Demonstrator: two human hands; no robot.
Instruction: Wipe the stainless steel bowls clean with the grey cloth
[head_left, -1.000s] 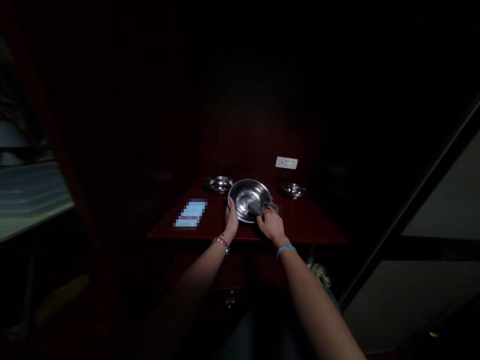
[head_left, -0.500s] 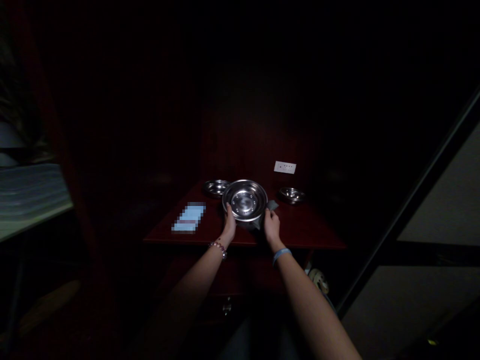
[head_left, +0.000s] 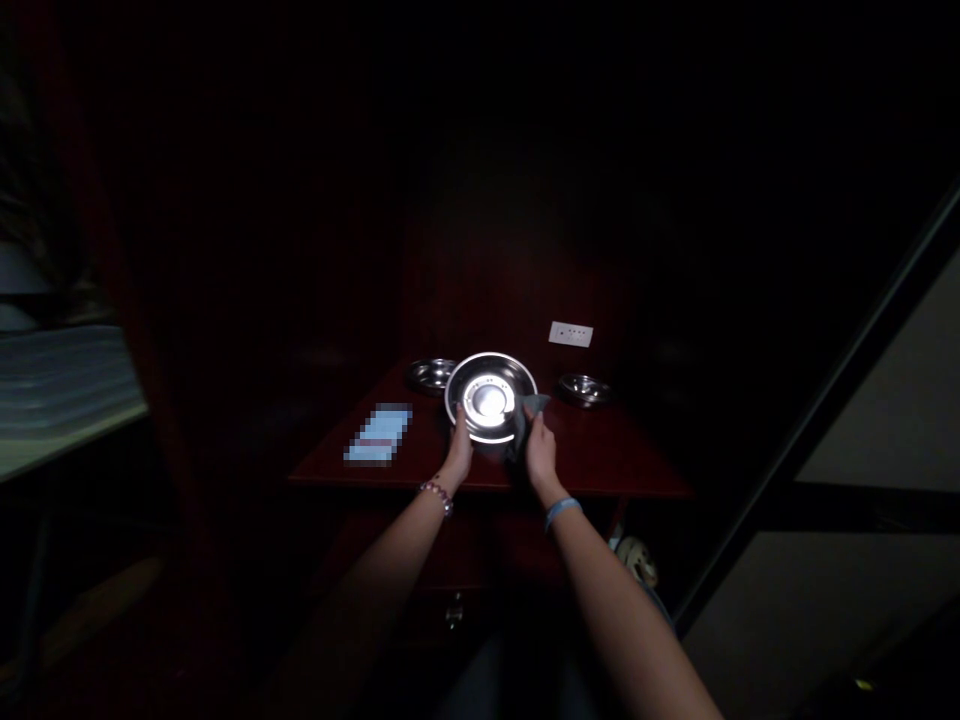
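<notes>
Left hand (head_left: 457,457) pinches a steel bowl (head_left: 486,400), right hand (head_left: 541,455) a grey cloth (head_left: 519,422)

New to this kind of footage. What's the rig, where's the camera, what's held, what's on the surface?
There is no machine, just a person's two bare hands. The view is from a camera worn on the head, looking forward and down. The left hand holds a shiny metal bowl by its side; the right hand holds a gray cloth against its right edge. On the dark red tabletop sit a left dish, a right dish, both metal, and a pixelated pale-blue shape.
</notes>
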